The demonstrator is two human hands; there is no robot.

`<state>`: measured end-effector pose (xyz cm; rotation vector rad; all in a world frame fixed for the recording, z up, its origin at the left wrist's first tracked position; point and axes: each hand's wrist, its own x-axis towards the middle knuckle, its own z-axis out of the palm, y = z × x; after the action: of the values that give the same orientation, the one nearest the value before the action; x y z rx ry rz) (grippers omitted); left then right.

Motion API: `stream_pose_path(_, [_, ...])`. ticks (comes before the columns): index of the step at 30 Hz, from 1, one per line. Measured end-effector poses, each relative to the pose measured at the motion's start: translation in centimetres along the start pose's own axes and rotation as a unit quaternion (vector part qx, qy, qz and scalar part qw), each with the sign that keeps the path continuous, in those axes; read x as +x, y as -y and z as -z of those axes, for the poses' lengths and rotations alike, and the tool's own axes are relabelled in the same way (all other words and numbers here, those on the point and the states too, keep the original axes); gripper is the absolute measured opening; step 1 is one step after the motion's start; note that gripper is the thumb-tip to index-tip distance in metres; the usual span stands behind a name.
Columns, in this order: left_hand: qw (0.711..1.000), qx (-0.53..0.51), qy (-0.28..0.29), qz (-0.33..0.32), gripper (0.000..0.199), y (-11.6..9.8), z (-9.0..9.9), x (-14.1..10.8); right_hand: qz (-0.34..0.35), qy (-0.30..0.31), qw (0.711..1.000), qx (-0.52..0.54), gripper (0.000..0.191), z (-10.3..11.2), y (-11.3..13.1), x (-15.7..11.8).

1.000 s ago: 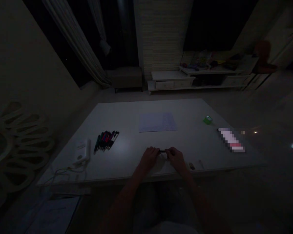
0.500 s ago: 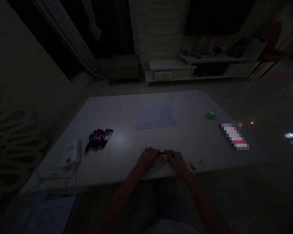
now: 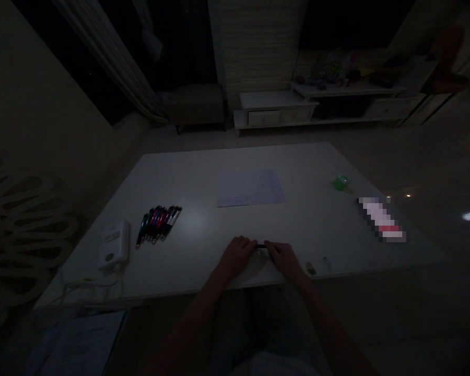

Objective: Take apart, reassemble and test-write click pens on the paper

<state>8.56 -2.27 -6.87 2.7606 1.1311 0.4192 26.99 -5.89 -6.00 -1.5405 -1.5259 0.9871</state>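
A slim dark pen (image 3: 261,246) lies level between my two hands near the table's front edge. My left hand (image 3: 238,254) is closed on its left end, and my right hand (image 3: 281,256) grips the right end. Only the short middle part of the pen shows; the fingers hide the rest. Beyond my hands lies a sheet of paper (image 3: 250,188) with patterned lower and right parts. Several pens (image 3: 157,224) rest side by side in a bunch on the left of the white table (image 3: 203,266).
At the left stands a white power box (image 3: 115,244) with cables (image 3: 90,284). A green item (image 3: 341,182) and a pixelated phone-like object (image 3: 380,219) are on the right. Two small items, one brownish (image 3: 310,268) and one clear (image 3: 326,262), lie beside my right forearm.
The view has shifted slightly, so things on the right appear a little further right. Both hands keep their hold on the pen, with hardly any movement.
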Motion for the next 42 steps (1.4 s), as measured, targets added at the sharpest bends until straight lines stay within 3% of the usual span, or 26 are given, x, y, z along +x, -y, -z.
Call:
stream_pose_path(4, [1.000, 0.002, -0.005, 0.011, 0.018, 0.0, 0.1, 0.1, 0.009, -0.013, 1.000, 0.025, 0.050, 0.4, -0.7, 0.4])
stream_pose_path(8, [0.999, 0.001, -0.031, 0.037, 0.018, 0.0, 0.0, 0.2, 0.020, -0.166, 0.985, -0.028, 0.037, 1.8, -1.6, 2.2])
stream_pose_path(10, [0.998, 0.003, -0.042, 0.039, 0.018, 0.0, -0.1, 0.2, 0.038, -0.194, 0.976, -0.087, 0.036, 2.3, -2.1, 3.4])
stream_pose_path(16, [0.998, 0.016, -0.043, 0.037, 0.020, 0.0, -0.1, 0.2, 0.093, -0.128, 0.972, -0.176, 0.025, 1.9, -2.9, 5.7])
stream_pose_path(28, [0.997, 0.011, -0.068, 0.034, 0.017, 0.0, -0.1, 0.2, 0.107, -0.129, 0.965, -0.200, 0.022, 1.9, -2.4, 5.6])
stream_pose_path(35, [0.990, 0.012, -0.108, 0.085, 0.015, 0.2, -0.5, 0.4, 0.084, -0.147, 0.983, -0.073, 0.030, 2.1, -2.0, 4.9])
stream_pose_path(39, [0.992, 0.004, -0.100, 0.077, 0.015, 0.3, -0.7, 0.4, 0.019, -0.110, 0.993, 0.044, 0.040, 0.4, -0.9, 2.8])
stream_pose_path(42, [0.994, 0.002, -0.085, 0.065, 0.014, 0.4, -0.8, 0.4, 0.013, -0.081, 0.994, 0.074, 0.038, -1.1, 0.0, 2.0])
